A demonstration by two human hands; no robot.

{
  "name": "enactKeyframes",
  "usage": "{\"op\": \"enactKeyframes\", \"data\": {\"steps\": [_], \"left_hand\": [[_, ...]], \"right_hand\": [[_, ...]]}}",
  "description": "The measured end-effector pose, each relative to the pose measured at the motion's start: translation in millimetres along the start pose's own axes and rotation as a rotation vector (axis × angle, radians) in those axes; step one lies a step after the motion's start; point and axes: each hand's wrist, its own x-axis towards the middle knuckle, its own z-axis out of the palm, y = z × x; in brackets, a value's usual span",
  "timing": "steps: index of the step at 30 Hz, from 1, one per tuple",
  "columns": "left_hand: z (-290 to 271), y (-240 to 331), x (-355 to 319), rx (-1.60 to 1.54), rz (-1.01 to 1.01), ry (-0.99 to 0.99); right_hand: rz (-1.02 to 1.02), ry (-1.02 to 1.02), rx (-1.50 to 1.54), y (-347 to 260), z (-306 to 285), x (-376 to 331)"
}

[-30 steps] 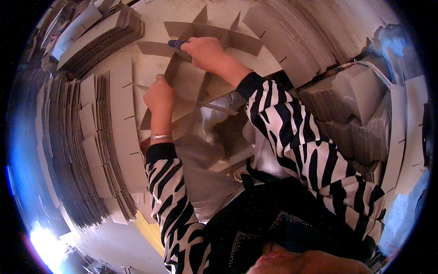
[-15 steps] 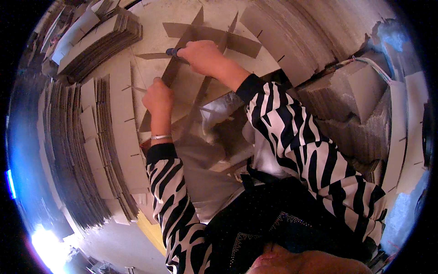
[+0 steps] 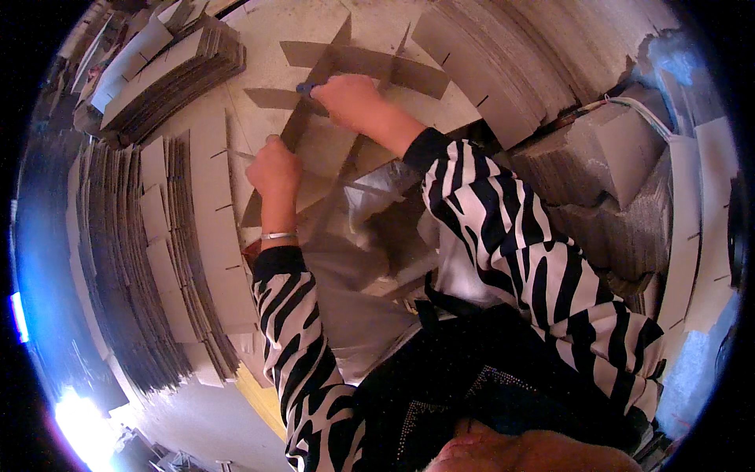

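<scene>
Ahead of me is a grid of brown cardboard divider strips [image 3: 370,61], crossing one another on edge. My right hand [image 3: 354,102] is closed on a cross strip [image 3: 271,98] where it meets a long strip [image 3: 297,124]; dark blue shows at its fingertips, perhaps a covering. Nearer to me, my left hand [image 3: 274,167] pinches around the left long strip, its thumb on top. Beside it the tip of another cross strip [image 3: 240,153] sticks out to the left. The fingers of both hands are partly hidden.
Stacks of cardboard strips stand on the left [image 3: 118,252], at the far left [image 3: 169,75] and at the far right [image 3: 495,67]. More piled cardboard [image 3: 605,228] lies to the right, near a cord [image 3: 641,114]. The pale work table [image 3: 267,31] lies under the grid.
My right hand has shifted slightly down and right. The cross strip at it has moved right and now shows more of its broad face. The left hand has barely moved.
</scene>
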Motion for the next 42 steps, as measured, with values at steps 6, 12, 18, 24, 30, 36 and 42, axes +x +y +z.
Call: {"op": "enactKeyframes", "data": {"steps": [6,12,18,24,30,36,42], "left_hand": [[-7,10,4,-0.03,0.015,-0.082],[12,-72,-3,-0.274,0.094,0.432],[-3,-53,4,-0.439,0.046,-0.286],[5,59,-51,-0.658,0.243,-0.185],[-24,-23,-31,-1.27,0.251,-0.239],[-185,-142,-72,-0.474,0.135,0.612],[-129,-255,-118,0.254,0.045,0.415]], "right_hand": [[0.017,-0.114,0.028,3,-3,5],[0.41,0.154,0.186,73,-29,10],[0.301,-0.263,0.042,166,5,-31],[0.381,-0.297,0.846,38,18,-3],[0.47,-0.101,1.194,49,3,-9],[0.431,0.03,1.111,59,-1,-10],[0.382,0.079,0.924,68,-3,-13]]}}
